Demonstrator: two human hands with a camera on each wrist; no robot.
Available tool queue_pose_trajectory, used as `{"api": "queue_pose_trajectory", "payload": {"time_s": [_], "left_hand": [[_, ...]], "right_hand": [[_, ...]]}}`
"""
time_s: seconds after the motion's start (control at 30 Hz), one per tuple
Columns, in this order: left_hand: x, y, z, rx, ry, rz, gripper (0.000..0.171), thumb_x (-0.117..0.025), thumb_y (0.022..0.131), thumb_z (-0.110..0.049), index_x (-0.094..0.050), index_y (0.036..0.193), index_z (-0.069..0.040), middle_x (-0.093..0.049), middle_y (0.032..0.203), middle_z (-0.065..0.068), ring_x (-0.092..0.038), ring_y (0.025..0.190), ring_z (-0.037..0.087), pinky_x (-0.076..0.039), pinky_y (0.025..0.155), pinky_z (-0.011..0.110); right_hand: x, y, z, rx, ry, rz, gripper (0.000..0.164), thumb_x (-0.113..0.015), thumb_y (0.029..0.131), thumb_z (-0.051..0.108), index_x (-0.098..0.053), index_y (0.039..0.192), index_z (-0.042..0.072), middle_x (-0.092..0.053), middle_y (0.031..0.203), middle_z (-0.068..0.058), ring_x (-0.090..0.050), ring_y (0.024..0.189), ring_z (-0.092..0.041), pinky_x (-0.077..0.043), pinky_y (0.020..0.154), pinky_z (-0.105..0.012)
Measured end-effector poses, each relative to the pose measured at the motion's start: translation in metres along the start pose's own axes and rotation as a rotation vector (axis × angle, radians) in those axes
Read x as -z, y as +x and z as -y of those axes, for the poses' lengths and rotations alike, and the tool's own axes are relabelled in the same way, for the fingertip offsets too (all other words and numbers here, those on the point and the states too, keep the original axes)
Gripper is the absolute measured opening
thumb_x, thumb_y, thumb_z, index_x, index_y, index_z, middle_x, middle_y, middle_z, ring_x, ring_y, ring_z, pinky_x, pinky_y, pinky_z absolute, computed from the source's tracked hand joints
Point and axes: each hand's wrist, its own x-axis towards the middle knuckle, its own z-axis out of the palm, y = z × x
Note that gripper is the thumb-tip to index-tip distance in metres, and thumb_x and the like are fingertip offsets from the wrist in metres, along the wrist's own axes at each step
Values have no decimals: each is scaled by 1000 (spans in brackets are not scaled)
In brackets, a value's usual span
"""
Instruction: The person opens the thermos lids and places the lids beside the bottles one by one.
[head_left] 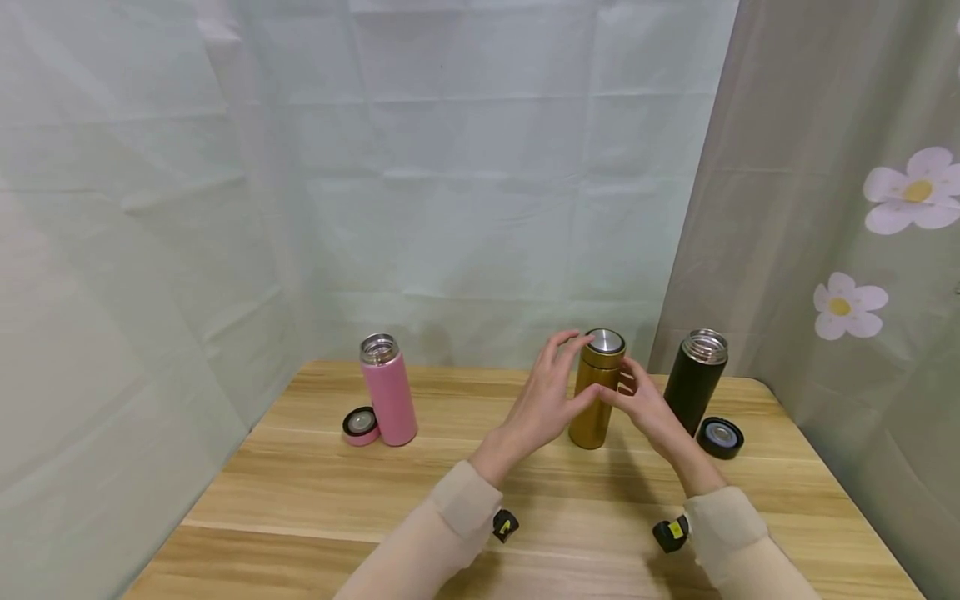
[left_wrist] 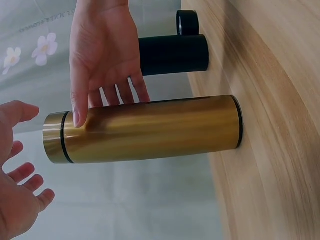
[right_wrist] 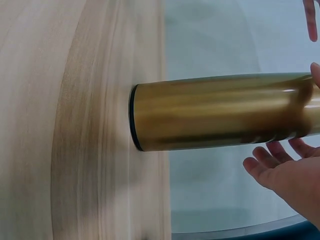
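Observation:
A gold thermos bottle (head_left: 590,408) stands upright on the table with its silver-topped lid (head_left: 606,341) on. My left hand (head_left: 546,392) is at its left, fingers spread beside the lid; the left wrist view shows a gap between this hand (left_wrist: 20,170) and the lid (left_wrist: 54,137). On the other side, my right hand (head_left: 647,408) reaches round the bottle below the lid, its thumb in front and its loosely extended fingers right at the wall. In the right wrist view those fingers (right_wrist: 270,155) lie along the bottle's side (right_wrist: 220,112) without curling round it.
Left on the wooden table (head_left: 300,492) stands an uncapped pink bottle (head_left: 392,400), its lid (head_left: 361,425) beside it. To the right is an uncapped black bottle (head_left: 693,383) with its lid (head_left: 721,437) close by. A pale curtain (head_left: 480,208) hangs behind the table.

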Motion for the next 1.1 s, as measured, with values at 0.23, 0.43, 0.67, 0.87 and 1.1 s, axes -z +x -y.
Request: {"api": "queue_pose_trajectory", "payload": {"time_s": [0.23, 0.43, 0.67, 0.87, 1.1], "left_hand": [[-5, 2, 1, 19, -10, 4, 67, -73, 100, -24, -40, 158, -19, -35, 160, 9, -43, 144, 28, -45, 112, 47], [-6, 3, 1, 19, -9, 6, 67, -71, 101, -25, -38, 159, -20, -34, 160, 9, -43, 144, 28, -45, 112, 47], [-6, 5, 1, 32, -18, 14, 67, -70, 102, -25, -38, 160, -21, -33, 161, 9, -43, 144, 28, -46, 111, 47], [-6, 5, 2, 44, -33, 16, 66, -70, 102, -25, -38, 160, -21, -32, 162, 9, -42, 145, 27, -46, 111, 46], [-4, 5, 3, 50, -37, 18, 67, -71, 102, -25, -38, 160, -21, -33, 161, 8, -42, 144, 27, -46, 111, 46]], "right_hand": [[-2, 4, -3, 9, 42, 15, 89, -67, 103, 24, -8, 165, 0, -19, 166, -31, -21, 152, -52, -24, 120, -66], [-3, 7, -8, 33, 53, 24, 86, -65, 102, 18, -9, 164, -1, -24, 163, -32, -23, 151, -52, -25, 119, -66], [-5, 10, -9, 31, 54, 19, 84, -65, 102, 16, -11, 163, -2, -25, 163, -31, -25, 150, -51, -25, 119, -66], [-6, 10, -7, 22, 57, 7, 84, -67, 102, 16, -12, 164, 0, -26, 164, -29, -26, 151, -50, -25, 119, -66], [-8, 9, -7, 18, 10, -49, 82, -72, 100, 23, -23, 162, 1, -35, 160, -27, -35, 146, -47, -32, 117, -64]]}}
